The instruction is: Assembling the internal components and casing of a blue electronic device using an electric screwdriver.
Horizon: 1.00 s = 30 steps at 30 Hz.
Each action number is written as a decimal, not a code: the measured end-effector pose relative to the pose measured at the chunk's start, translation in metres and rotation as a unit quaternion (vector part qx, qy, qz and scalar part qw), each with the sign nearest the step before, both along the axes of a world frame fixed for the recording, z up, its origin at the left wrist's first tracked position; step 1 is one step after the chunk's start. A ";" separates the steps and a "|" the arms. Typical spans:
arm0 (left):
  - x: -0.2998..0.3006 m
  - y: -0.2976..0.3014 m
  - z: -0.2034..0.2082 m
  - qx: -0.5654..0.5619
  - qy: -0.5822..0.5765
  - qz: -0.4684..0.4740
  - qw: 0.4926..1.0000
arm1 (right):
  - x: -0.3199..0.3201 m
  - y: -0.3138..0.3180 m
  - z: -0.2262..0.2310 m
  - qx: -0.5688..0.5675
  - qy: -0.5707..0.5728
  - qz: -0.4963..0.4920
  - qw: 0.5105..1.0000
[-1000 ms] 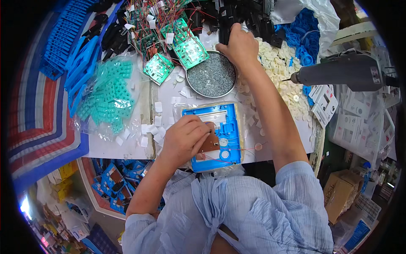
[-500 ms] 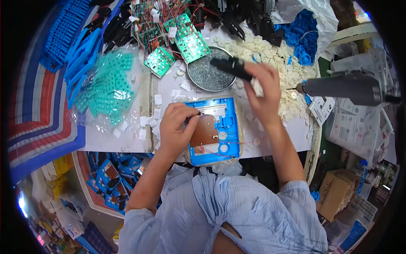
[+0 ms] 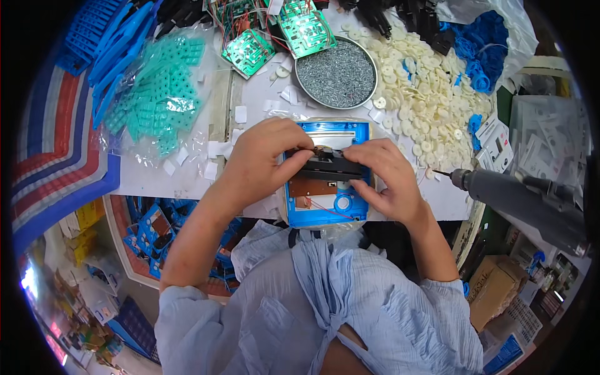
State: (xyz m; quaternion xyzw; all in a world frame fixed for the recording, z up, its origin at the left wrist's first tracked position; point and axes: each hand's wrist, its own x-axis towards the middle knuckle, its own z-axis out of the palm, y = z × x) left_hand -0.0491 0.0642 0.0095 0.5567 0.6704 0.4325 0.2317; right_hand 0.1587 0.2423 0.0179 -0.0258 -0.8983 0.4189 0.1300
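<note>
A long black plastic part [image 3: 330,167] spans the blue plastic housing [image 3: 357,211], held at both ends. My left hand [image 3: 262,156] pinches its left end between thumb and fingers. Gripping the right end is my right hand [image 3: 390,178], fingers above and thumb below. Beneath the part, a brown circuit board [image 3: 307,188] shows inside the housing, with thin red wires and a white-ringed round opening at lower right. Whether the black part rests in the housing or hovers just over it, I cannot tell.
Beyond the housing stands a round metal dish of screws [image 3: 337,74], beside a heap of cream discs [image 3: 425,94]. An electric screwdriver [image 3: 506,192] juts in from the right. Green circuit boards [image 3: 306,32] and a bag of turquoise parts [image 3: 156,90] lie farther left.
My right hand has brought the black part from near the screw dish down over the housing. My left hand has taken its other end. The whole view has shifted somewhat.
</note>
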 end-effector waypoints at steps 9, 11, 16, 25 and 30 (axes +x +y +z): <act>-0.018 0.022 0.005 -0.024 0.123 -0.132 0.983 | -0.011 0.007 0.000 0.003 0.002 0.036 0.999; -0.019 0.026 0.009 -0.010 0.155 -0.155 0.976 | -0.011 0.007 0.001 0.002 -0.002 0.036 0.999; -0.022 0.030 0.013 0.010 0.202 -0.198 0.959 | -0.009 0.006 -0.001 0.002 -0.004 0.029 1.000; -0.021 0.041 0.023 -0.018 0.266 -0.245 0.932 | -0.010 0.008 -0.002 0.021 -0.016 0.042 0.999; -0.019 0.046 0.031 -0.047 0.310 -0.265 0.912 | -0.012 0.009 0.000 0.024 -0.020 0.046 0.998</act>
